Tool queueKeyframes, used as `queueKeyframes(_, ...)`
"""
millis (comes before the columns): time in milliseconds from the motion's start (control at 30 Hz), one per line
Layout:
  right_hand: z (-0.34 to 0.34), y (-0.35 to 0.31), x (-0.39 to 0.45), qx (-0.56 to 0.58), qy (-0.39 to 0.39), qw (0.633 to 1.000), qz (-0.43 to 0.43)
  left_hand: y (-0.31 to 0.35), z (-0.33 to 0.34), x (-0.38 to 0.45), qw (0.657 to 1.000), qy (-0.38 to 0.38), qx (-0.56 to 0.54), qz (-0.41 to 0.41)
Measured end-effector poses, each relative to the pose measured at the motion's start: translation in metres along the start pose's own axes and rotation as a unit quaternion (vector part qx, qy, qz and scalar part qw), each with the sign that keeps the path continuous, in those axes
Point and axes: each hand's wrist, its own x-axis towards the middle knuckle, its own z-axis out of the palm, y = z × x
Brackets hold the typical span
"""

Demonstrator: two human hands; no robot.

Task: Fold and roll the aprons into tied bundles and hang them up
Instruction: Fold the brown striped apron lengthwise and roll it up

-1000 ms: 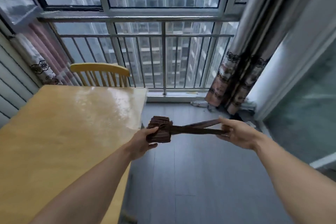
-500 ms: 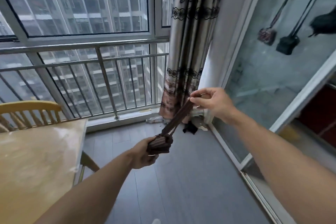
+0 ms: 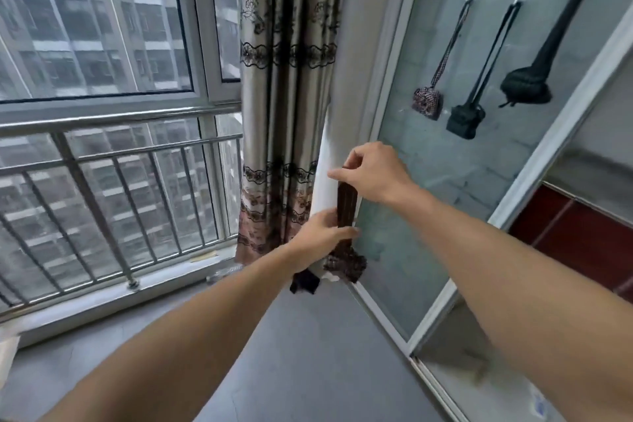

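From the head camera, your right hand (image 3: 371,172) pinches the top of the brown strap (image 3: 346,205), and your left hand (image 3: 323,236) grips it lower down. The rolled apron bundle (image 3: 345,263) dangles just below your left hand, before the glass door (image 3: 445,161), where three tied bundles (image 3: 466,120) hang.

Hands (image 3: 346,205) raised the brown bundle (image 3: 345,262), straps (image 3: 346,204) now vertical.

The strap (image 3: 346,204) in my hands is dark brown striped cloth, matt. The bundle (image 3: 344,263) below it is the same cloth, rough-textured. The curtain (image 3: 284,79) is satiny cloth with a sheen and black lace bands. The railing (image 3: 113,154) is glossy brushed metal. The floor (image 3: 308,353) is smooth, matt grey.
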Motion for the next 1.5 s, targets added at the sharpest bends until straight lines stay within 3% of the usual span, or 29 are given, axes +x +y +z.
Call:
queueKeyframes(100,-0.018,0.034,0.037,0.046,0.036,0.997,0.058,0.045,0.006,0.063,0.995,0.040,0.065,0.068)
queueKeyframes(267,-0.066,0.088,0.103,0.127,0.070,0.981,0.129,0.119,0.017,0.152,0.983,0.000,0.145,0.112)
queueKeyframes(500,-0.151,0.141,0.199,0.206,0.002,0.970,0.132,0.210,0.042,0.252,0.990,-0.089,0.041,0.102)
queueKeyframes(733,-0.264,0.191,0.269,0.252,-0.146,0.953,0.079,0.298,0.084,0.347,0.970,0.095,0.023,0.222)
queueKeyframes(800,-0.294,0.201,0.288,0.232,-0.101,0.965,0.072,0.330,0.098,0.371,0.959,0.107,0.027,0.260)
queueKeyframes(933,-0.337,0.218,0.326,0.236,0.083,0.968,0.027,0.396,0.119,0.421,0.939,0.130,0.038,0.317)
queueKeyframes(1133,-0.373,0.229,0.393,0.076,0.298,0.951,0.002,0.470,0.114,0.486,0.910,0.168,0.079,0.372)
queueKeyframes(1300,-0.380,0.217,0.440,-0.052,0.364,0.930,-0.009,0.496,0.106,0.520,0.898,0.209,0.098,0.374)
queueKeyframes(1500,-0.377,0.221,0.493,-0.189,0.391,0.901,0.010,0.501,0.102,0.572,0.909,0.182,0.109,0.359)
